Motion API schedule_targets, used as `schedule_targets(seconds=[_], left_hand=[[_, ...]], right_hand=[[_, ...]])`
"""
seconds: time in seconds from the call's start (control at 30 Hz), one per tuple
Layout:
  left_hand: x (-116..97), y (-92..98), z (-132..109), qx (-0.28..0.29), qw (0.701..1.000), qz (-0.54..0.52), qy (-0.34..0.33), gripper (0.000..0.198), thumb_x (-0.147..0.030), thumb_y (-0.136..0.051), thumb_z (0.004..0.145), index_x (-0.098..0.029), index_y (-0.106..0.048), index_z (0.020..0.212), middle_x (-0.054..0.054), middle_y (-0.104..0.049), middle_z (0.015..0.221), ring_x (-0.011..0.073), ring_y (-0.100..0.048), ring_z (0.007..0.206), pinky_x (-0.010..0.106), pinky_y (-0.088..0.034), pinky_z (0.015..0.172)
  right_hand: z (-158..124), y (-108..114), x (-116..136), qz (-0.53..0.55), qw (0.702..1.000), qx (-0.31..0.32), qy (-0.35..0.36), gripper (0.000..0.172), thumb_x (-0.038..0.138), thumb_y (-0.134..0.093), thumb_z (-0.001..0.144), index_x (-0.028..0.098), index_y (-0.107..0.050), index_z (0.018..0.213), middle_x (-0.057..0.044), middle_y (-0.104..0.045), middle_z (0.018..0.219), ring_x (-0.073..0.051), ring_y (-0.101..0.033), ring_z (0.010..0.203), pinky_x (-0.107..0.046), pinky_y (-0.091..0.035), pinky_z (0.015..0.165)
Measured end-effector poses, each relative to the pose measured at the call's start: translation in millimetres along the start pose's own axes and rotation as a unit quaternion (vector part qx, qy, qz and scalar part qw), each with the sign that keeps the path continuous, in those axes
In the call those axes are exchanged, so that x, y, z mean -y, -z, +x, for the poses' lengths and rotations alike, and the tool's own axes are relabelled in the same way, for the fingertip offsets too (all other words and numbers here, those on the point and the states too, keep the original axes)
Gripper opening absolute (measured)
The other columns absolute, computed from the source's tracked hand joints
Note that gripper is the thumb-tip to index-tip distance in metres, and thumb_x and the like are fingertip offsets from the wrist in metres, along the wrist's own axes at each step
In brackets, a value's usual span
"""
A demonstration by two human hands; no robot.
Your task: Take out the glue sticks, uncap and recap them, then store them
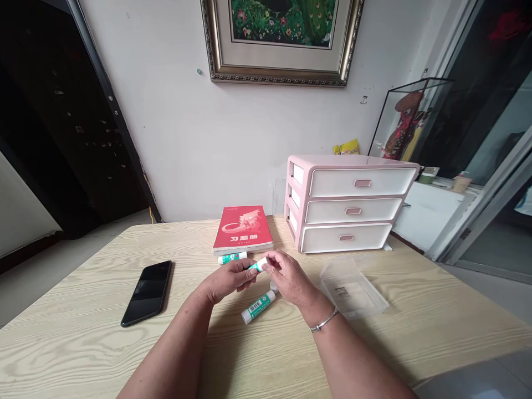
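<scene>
My left hand is closed round the body of a small green-and-white glue stick, held just above the wooden table. My right hand pinches the white end of the same stick with its fingertips. A second glue stick lies on the table under my hands. A third glue stick lies against the near edge of a red book.
A black phone lies face up at the left. A pink three-drawer organiser stands at the back right, drawers closed. A clear plastic tray sits in front of it. A framed picture hangs on the wall.
</scene>
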State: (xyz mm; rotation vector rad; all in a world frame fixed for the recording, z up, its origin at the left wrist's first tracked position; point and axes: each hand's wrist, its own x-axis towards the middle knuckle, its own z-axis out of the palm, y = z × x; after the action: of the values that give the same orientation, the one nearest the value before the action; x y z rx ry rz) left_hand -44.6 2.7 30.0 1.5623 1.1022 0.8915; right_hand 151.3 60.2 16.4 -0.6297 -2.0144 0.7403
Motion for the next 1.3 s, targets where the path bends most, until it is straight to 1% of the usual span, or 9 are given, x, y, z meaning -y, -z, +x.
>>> schedule_targets(seconds=[0.2,0.37,0.5,0.67,0.8,0.9,1.07,1.2,1.3], left_hand=[[-9.3,-5.8,-0.1,-0.027,0.994,0.107,0.004,0.039,-0.057,-0.051,0.091,-0.019,-0.059,0.083,-0.001,-0.054,0.074,0.0125,-0.048,0.067,0.023,-0.037,0.058],[-8.1,-10.8,2.1,-0.07,0.974,0.212,-0.039,0.032,-0.047,-0.05,0.094,-0.019,-0.064,0.096,0.002,-0.063,0.083,0.0163,-0.057,0.076,0.026,-0.045,0.069],[-3.1,-24.0,7.6,-0.17,0.909,0.368,-0.101,0.021,-0.029,-0.054,0.094,-0.021,-0.066,0.11,0.006,-0.067,0.104,0.0213,-0.063,0.094,0.03,-0.048,0.081],[2.8,-33.9,12.9,-0.203,0.811,0.528,-0.149,0.027,-0.017,-0.058,0.093,-0.019,-0.063,0.119,0.008,-0.067,0.107,0.0234,-0.064,0.096,0.034,-0.05,0.081],[4.2,-37.5,15.7,-0.224,0.742,0.6,-0.197,0.023,-0.015,-0.053,0.094,-0.018,-0.063,0.115,0.008,-0.066,0.099,0.024,-0.062,0.09,0.037,-0.051,0.078],[5.6,-41.0,17.4,-0.222,0.72,0.627,-0.197,0.022,-0.012,-0.05,0.093,-0.016,-0.06,0.112,0.009,-0.065,0.101,0.0246,-0.062,0.089,0.037,-0.05,0.077],[6.8,-45.7,17.9,-0.225,0.755,0.6,-0.135,0.024,-0.007,-0.045,0.09,-0.016,-0.058,0.108,0.009,-0.068,0.098,0.0248,-0.064,0.088,0.036,-0.047,0.076],[0.3,-42.1,15.1,-0.228,0.84,0.488,-0.057,0.031,-0.013,-0.051,0.083,-0.017,-0.058,0.113,0.008,-0.07,0.098,0.0246,-0.065,0.087,0.032,-0.044,0.072],[-6.5,-34.4,12.7,-0.227,0.909,0.348,-0.012,0.02,-0.028,-0.052,0.086,-0.02,-0.061,0.102,0.003,-0.068,0.089,0.0214,-0.061,0.079,0.03,-0.042,0.068]], right_hand=[[-0.6,-2.3,-6.0,0.059,0.996,0.016,-0.062,0.023,0.041,-0.052,0.095,0.02,-0.062,0.096,0.003,-0.058,0.07,-0.012,-0.052,0.06,-0.024,-0.041,0.059],[-0.5,-7.9,-8.1,0.08,0.991,-0.01,-0.104,0.025,0.045,-0.051,0.093,0.02,-0.058,0.094,0.005,-0.05,0.062,-0.01,-0.045,0.049,-0.021,-0.036,0.048],[3.3,-14.1,-9.3,0.163,0.954,-0.065,-0.243,0.028,0.048,-0.056,0.087,0.02,-0.053,0.087,0.008,-0.046,0.054,-0.009,-0.04,0.04,-0.021,-0.031,0.038],[8.3,-13.4,-0.5,0.304,0.857,-0.077,-0.409,0.023,0.04,-0.057,0.087,0.021,-0.046,0.081,0.01,-0.04,0.047,-0.007,-0.032,0.036,-0.016,-0.02,0.031],[11.1,-6.4,3.8,0.367,0.807,-0.062,-0.459,0.019,0.032,-0.054,0.089,0.021,-0.046,0.077,0.011,-0.034,0.047,-0.005,-0.028,0.036,-0.014,-0.016,0.032],[11.7,-3.0,3.8,0.377,0.795,-0.055,-0.472,0.019,0.032,-0.052,0.09,0.02,-0.046,0.076,0.011,-0.031,0.046,-0.005,-0.025,0.035,-0.014,-0.015,0.032],[8.7,-4.2,5.2,0.382,0.797,-0.05,-0.464,0.021,0.035,-0.056,0.088,0.021,-0.047,0.075,0.011,-0.031,0.044,-0.006,-0.028,0.034,-0.016,-0.019,0.031],[5.4,-7.1,4.9,0.382,0.833,-0.045,-0.398,0.028,0.047,-0.058,0.084,0.021,-0.05,0.077,0.01,-0.038,0.045,-0.007,-0.033,0.033,-0.018,-0.025,0.03],[4.4,-7.8,2.1,0.335,0.872,-0.099,-0.344,0.028,0.048,-0.056,0.082,0.02,-0.053,0.082,0.009,-0.041,0.045,-0.008,-0.035,0.034,-0.019,-0.028,0.03]])
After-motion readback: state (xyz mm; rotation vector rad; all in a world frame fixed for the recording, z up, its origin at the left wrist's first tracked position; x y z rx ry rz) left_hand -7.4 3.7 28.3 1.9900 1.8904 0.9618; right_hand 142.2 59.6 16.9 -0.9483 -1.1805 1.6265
